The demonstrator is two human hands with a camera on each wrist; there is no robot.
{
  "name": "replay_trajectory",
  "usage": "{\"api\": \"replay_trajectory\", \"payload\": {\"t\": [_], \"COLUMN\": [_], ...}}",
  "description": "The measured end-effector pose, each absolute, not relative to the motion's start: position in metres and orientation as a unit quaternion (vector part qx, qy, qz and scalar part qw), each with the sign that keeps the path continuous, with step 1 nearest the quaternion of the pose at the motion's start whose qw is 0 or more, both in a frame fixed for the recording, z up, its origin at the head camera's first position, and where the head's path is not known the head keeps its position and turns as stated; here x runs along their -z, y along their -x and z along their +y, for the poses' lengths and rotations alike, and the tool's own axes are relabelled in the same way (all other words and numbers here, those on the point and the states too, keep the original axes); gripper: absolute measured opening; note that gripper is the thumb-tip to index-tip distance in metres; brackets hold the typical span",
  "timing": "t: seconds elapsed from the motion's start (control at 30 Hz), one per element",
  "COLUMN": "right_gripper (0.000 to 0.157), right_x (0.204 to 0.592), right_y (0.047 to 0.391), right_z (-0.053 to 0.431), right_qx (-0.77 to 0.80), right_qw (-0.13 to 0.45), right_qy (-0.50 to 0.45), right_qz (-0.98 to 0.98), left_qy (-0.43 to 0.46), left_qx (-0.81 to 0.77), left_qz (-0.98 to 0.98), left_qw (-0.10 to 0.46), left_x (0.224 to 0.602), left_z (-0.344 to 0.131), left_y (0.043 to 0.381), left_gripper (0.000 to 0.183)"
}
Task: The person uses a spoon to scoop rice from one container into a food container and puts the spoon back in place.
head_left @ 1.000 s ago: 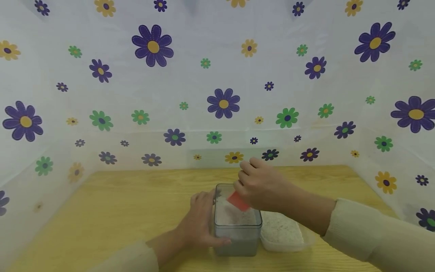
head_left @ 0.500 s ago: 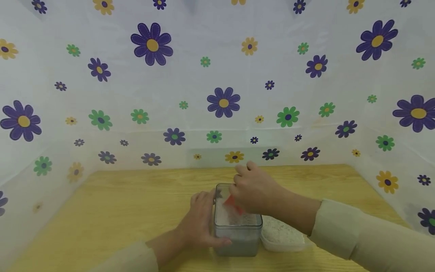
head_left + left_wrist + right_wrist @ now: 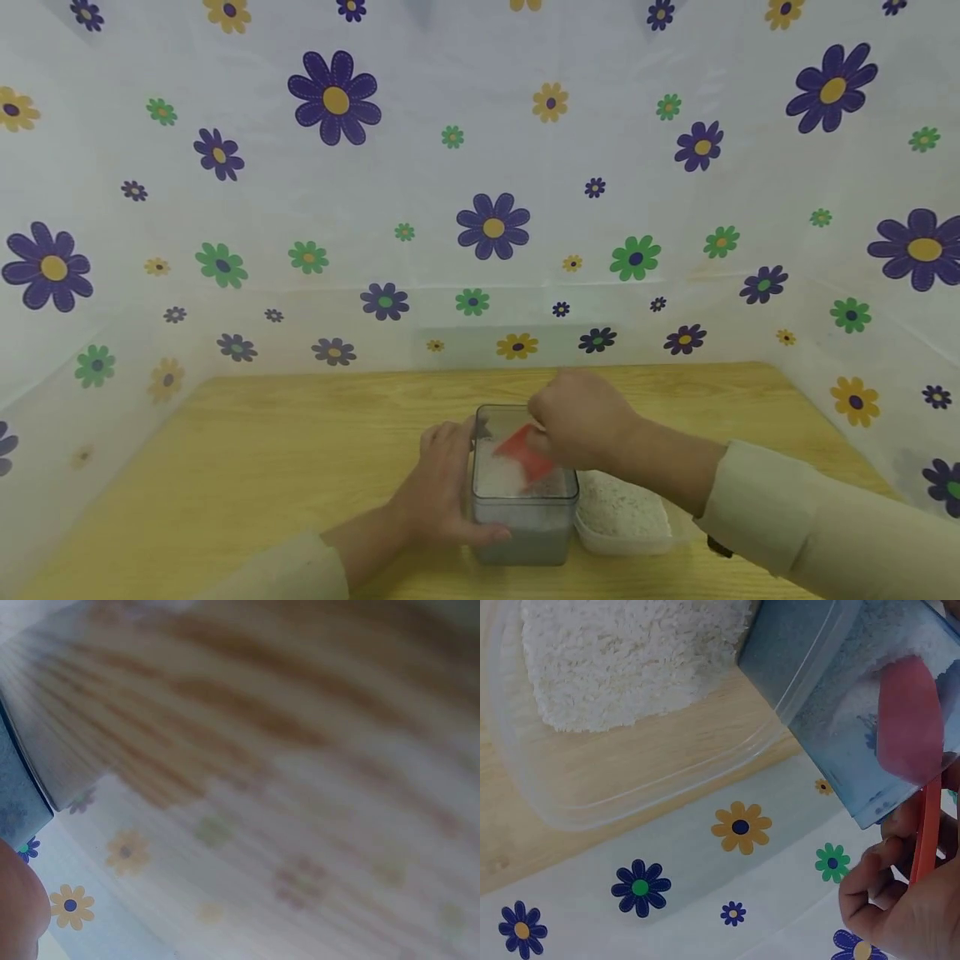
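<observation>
A red scoop (image 3: pixel 527 456) is in my right hand (image 3: pixel 587 421), which grips its handle over a tall clear storage box (image 3: pixel 521 537). The scoop's blade dips inside the box, close to white grains of rice; how much it carries is blurred. In the right wrist view, my right hand (image 3: pixel 907 900) has its fingers wrapped about the red handle (image 3: pixel 928 832), and the blade shows through the bluish box wall (image 3: pixel 840 769). My left hand (image 3: pixel 442 492) holds the box from the left, thumb across its front and fingers along its side.
Right beside the box stands a low clear tub (image 3: pixel 626 546) of rice (image 3: pixel 630 660). All sits on a wooden table (image 3: pixel 300 450). A flower-printed white sheet (image 3: pixel 420 167) encloses the back and sides. A small dark object (image 3: pixel 719 546) shows under the right sleeve.
My right hand first shifted left, then back right and lower, turning the scoop so more of its blade shows inside the box. The left hand and the box stay put.
</observation>
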State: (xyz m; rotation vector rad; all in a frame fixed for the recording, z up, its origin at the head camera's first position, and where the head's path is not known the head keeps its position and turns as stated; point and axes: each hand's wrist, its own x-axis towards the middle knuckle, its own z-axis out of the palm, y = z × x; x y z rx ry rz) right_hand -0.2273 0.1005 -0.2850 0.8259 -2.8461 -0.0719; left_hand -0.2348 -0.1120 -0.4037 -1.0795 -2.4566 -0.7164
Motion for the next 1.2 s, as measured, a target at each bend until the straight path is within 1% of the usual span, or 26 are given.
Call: {"api": "replay_trajectory", "payload": {"t": [0.1,0.2,0.4,0.6,0.9,1.03,1.2], "right_gripper": [0.032,0.034,0.035,0.035,0.035,0.032,0.031], "right_x": [0.284,0.284,0.285,0.288,0.291,0.283,0.268], "right_y": [0.227,0.227,0.228,0.232,0.232,0.231,0.229], "right_z": [0.102,0.105,0.112,0.119,0.129,0.136,0.154], "right_qx": [-0.042,-0.093,-0.165,-0.242,-0.315,-0.322,-0.337], "right_qw": [0.049,0.027,0.006,-0.024,-0.051,-0.053,-0.05], "right_qy": [-0.236,-0.206,-0.177,-0.146,-0.125,-0.112,-0.102], "right_qz": [-0.97,-0.974,-0.97,-0.959,-0.939,-0.939,-0.935], "left_qy": [0.379,0.379,0.384,0.378,0.371,0.367,0.366], "left_qx": [0.253,0.255,0.254,0.25,0.254,0.262,0.257], "left_qz": [-0.872,-0.871,-0.869,-0.875,-0.879,-0.879,-0.88], "left_qw": [0.181,0.178,0.179,0.168,0.16,0.155,0.161], "left_x": [0.403,0.403,0.403,0.401,0.401,0.401,0.401], "left_z": [-0.112,-0.112,-0.112,-0.112,-0.113,-0.112,-0.112], "left_y": [0.234,0.234,0.234,0.232,0.233,0.233,0.233], "left_gripper": [0.113,0.112,0.114,0.117,0.116,0.114,0.114]}}
